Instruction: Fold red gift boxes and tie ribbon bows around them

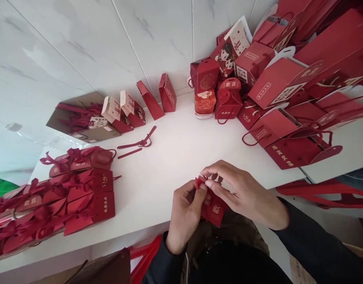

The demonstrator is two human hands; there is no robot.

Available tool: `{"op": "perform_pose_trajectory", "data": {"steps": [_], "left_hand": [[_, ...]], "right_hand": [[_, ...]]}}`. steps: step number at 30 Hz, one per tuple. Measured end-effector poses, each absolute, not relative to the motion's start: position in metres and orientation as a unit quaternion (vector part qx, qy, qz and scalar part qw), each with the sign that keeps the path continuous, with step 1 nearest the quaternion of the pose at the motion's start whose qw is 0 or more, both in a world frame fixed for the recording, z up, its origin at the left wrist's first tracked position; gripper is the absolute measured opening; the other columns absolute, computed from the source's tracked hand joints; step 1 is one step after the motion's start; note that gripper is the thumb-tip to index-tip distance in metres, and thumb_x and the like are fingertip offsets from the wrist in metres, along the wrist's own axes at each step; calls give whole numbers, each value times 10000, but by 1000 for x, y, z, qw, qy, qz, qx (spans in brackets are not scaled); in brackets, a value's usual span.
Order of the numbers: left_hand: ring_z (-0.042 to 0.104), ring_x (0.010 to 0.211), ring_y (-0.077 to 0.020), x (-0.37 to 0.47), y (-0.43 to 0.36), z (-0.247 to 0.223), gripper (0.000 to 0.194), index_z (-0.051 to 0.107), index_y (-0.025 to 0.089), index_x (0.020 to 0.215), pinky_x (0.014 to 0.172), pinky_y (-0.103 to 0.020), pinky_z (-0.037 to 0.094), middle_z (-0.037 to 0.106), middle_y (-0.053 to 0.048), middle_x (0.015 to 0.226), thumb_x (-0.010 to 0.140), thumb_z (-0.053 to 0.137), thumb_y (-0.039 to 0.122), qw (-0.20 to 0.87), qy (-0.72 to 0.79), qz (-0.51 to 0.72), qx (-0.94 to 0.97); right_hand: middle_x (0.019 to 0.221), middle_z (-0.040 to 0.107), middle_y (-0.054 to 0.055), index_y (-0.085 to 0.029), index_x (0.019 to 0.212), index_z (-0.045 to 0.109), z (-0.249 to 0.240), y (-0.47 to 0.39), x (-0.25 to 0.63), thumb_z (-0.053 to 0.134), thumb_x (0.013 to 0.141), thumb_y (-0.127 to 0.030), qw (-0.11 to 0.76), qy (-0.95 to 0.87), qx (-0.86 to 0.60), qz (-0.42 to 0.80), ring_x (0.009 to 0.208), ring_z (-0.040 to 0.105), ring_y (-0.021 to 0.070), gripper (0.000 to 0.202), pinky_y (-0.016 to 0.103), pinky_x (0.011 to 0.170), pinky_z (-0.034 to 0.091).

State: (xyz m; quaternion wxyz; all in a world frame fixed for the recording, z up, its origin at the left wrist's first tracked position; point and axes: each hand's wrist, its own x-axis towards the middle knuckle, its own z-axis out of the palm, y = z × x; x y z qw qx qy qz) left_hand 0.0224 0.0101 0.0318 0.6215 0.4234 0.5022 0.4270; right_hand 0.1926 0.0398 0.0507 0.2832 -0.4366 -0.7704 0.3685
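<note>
At the table's front edge, a small red gift box (213,211) with gold lettering sits tilted between my hands, close to my body. My left hand (185,211) is closed on its top, with thumb and forefinger pinching there. From the right, my right hand (243,191) reaches over the box, its thumb and forefinger drawn together at a bit of red ribbon (198,182) on top. My fingers hide much of the ribbon and of the box's upper part.
Finished-looking red boxes with bows (81,197) stand in rows at left. Behind them is an open cardboard box (110,133) of ribbons. Loose ribbon strips (130,153) lie mid-table. Several red boxes (277,81) are piled at right; a few stand along the tiled wall (166,43).
</note>
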Motion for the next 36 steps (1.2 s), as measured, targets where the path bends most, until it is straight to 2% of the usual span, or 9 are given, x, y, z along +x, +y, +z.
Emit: {"op": "perform_pose_trajectory", "data": {"steps": [4,7,11,14,17,20,26,32,36], "left_hand": [[552,647,-118,21,9,26,344,670,162,769,615,-222,461,632,-8,684,966,650,444,606,518,463,387],[576,674,-116,23,7,22,309,687,175,809,670,-225,499,664,-10,725,982,639,426,593,523,495,359],[597,700,-117,26,4,21,237,740,189,968,698,-226,520,691,-12,777,955,689,421,589,515,513,352],[592,711,-111,25,3,22,228,740,184,933,705,-218,516,684,-8,787,929,728,412,582,522,513,355],[565,688,-103,23,3,22,274,699,179,841,680,-208,494,631,11,725,957,687,427,576,537,501,358],[543,678,-102,21,4,23,283,684,174,837,661,-209,480,611,16,712,961,677,428,582,531,491,371],[601,766,-116,21,5,30,246,697,174,948,705,-222,509,686,-21,887,954,688,420,599,517,478,381],[600,668,-103,20,7,28,305,695,174,1067,661,-212,499,670,9,737,955,682,458,611,526,472,357],[619,715,-101,16,9,27,304,754,165,1058,716,-215,516,727,-23,817,965,677,444,631,511,468,348]], "right_hand": [[1046,724,20,-266,1284,546,47,34,194,555,1032,-286,264,-728,-478,414,941,715,175,252,329,864,574],[920,725,-7,-272,1224,572,48,32,192,531,1042,-290,263,-701,-497,439,822,714,162,188,300,783,580],[948,732,-6,-261,1095,606,49,31,189,536,1032,-268,275,-691,-498,446,791,701,144,95,268,729,564],[918,722,-21,-254,1000,606,47,31,187,541,1021,-239,269,-698,-486,452,750,683,128,69,253,700,548],[916,713,-21,-257,1078,596,45,32,187,544,1035,-283,268,-700,-490,445,790,688,137,72,264,739,553],[1050,710,3,-270,1227,576,43,34,186,545,1048,-339,283,-713,-486,418,930,695,154,195,285,827,553],[975,696,-26,-260,1045,587,38,36,179,550,1036,-252,301,-718,-478,407,806,674,117,39,242,723,534],[888,661,-33,-255,1003,574,41,32,179,562,1031,-251,311,-711,-495,390,736,641,120,32,252,708,523],[982,647,-6,-262,1006,578,41,28,180,563,1030,-268,325,-718,-485,380,879,657,146,29,279,820,530]]}}
